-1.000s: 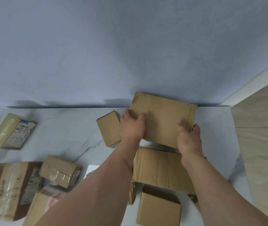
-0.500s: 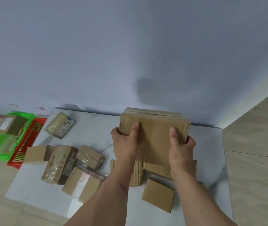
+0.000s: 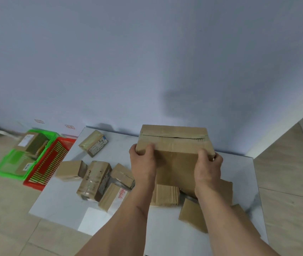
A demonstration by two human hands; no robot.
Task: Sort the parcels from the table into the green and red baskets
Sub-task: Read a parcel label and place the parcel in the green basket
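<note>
Table [image 3: 239, 178] against the wall, parcels [image 3: 95, 180] scattered over it. Green basket [image 3: 5, 169] and red basket [image 3: 36, 183] on the floor at its left end. Big box [image 3: 174, 145] held above the table; left hand [image 3: 143, 163] and right hand [image 3: 208, 169] clamped on its lower corners, fingers curled round the edges.

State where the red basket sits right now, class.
In the head view, the red basket sits on the floor at the left, wedged between the green basket and the left edge of the white table.
</note>
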